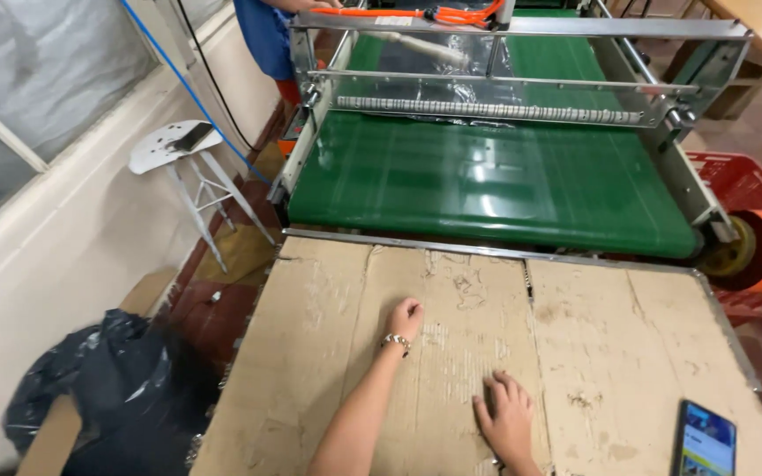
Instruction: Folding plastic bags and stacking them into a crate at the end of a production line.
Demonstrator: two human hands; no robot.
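The worn, flat brown cardboard sheet [328,353] covering the table is being pressed near its front edge: the left hand [405,318] is being held curled shut on it, the right hand [507,418] spread flat. A dark smartphone [705,439] is lying at the front right corner.

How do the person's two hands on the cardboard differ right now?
The left hand is curled into a loose fist; the right hand lies flat with fingers spread. The left hand reaches further toward the green conveyor belt; the right hand sits nearer the camera. Both rest empty on the worn cardboard sheet.
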